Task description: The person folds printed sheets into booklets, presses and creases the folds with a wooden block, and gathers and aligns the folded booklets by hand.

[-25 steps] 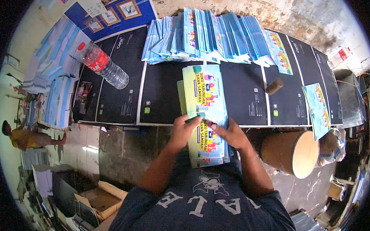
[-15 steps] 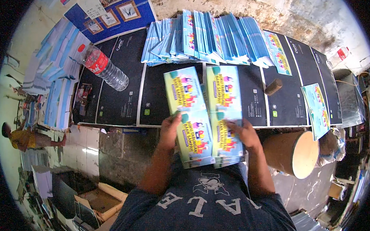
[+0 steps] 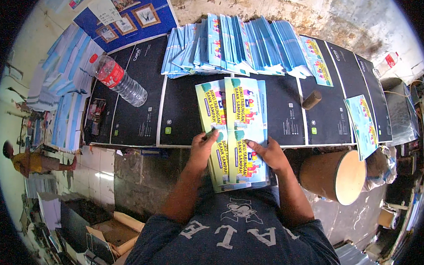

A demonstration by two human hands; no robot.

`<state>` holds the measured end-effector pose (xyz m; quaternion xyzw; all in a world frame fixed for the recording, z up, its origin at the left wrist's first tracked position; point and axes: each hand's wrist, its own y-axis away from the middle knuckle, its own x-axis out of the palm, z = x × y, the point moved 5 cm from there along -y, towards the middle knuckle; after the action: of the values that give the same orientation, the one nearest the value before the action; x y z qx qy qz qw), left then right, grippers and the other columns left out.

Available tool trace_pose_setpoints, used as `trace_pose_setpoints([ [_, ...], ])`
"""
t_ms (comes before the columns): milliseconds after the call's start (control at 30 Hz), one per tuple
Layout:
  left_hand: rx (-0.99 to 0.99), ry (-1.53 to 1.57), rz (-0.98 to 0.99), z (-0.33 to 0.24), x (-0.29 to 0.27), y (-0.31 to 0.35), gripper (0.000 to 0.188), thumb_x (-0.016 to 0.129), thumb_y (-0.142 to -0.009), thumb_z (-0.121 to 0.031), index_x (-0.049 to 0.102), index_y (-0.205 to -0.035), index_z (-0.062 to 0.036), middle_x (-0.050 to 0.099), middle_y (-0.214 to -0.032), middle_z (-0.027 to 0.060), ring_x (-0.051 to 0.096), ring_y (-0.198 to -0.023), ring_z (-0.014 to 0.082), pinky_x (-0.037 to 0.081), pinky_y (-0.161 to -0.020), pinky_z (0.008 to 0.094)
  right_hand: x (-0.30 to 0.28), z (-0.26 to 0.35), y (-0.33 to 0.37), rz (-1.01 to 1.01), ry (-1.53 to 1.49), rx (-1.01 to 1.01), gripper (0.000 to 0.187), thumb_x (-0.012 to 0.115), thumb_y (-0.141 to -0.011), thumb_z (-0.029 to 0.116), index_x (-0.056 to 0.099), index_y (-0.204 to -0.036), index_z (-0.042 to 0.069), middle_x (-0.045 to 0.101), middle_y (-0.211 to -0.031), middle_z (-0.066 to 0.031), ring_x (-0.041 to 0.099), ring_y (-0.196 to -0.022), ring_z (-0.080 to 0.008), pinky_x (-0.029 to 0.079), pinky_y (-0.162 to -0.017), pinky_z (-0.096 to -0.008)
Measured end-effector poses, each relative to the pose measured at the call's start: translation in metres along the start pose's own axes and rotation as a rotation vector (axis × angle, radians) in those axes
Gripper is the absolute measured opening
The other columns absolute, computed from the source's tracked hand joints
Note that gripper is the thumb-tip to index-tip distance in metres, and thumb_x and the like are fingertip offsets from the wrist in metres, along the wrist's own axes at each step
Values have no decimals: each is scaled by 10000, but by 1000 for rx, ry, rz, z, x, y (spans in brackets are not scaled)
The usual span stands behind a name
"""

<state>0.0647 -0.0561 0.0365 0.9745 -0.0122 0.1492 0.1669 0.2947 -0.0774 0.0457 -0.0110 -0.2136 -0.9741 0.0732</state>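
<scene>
My left hand (image 3: 201, 151) is closed on the left edge of a long booklet (image 3: 206, 97) with a yellow, blue and white printed cover. A second booklet (image 3: 243, 119) of the same print lies partly over it, gripped along its right side by my right hand (image 3: 272, 155), the thumb on top. Both are held over the table's near edge, in front of my dark T-shirt. How many booklets each hand holds I cannot tell.
A long row of blue booklets (image 3: 266, 45) leans along the back of the black-topped table (image 3: 185, 108). A plastic bottle (image 3: 118, 80) lies at left. At right are a short brown cylinder (image 3: 311, 100) and a loose booklet (image 3: 362, 121) overhanging the edge, near a round drum (image 3: 334, 176).
The two booklets were side by side with a gap. My right hand has brought its booklet left, so it now overlaps the one in my left hand.
</scene>
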Motion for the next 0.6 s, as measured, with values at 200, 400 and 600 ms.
trace_pose_setpoints([
  [200,-44,-38,-26,13,11,2,366,659,-952,-339,676,-1067,9,713,-994,81,674,-884,151,529,-799,303,0,-7,-8,-11,102,-15,797,789,-822,433,475,-1261,-153,671,-1132,-226,663,-1016,-240,530,-900,-363],
  [400,-144,165,158,48,13,-4,552,584,-958,-497,614,-1185,6,686,-1100,100,655,-970,167,522,-871,333,3,-11,-5,32,-46,-27,893,789,-802,486,447,-1282,-184,666,-1129,-241,658,-1035,-246,529,-901,-356],
  [600,-178,326,212,21,47,15,515,594,-954,-489,651,-1149,-16,697,-1033,103,675,-907,208,541,-798,345,-6,-28,-11,41,-85,-10,997,805,-763,526,395,-1315,-196,648,-1143,-238,660,-1016,-245,527,-897,-342],
])
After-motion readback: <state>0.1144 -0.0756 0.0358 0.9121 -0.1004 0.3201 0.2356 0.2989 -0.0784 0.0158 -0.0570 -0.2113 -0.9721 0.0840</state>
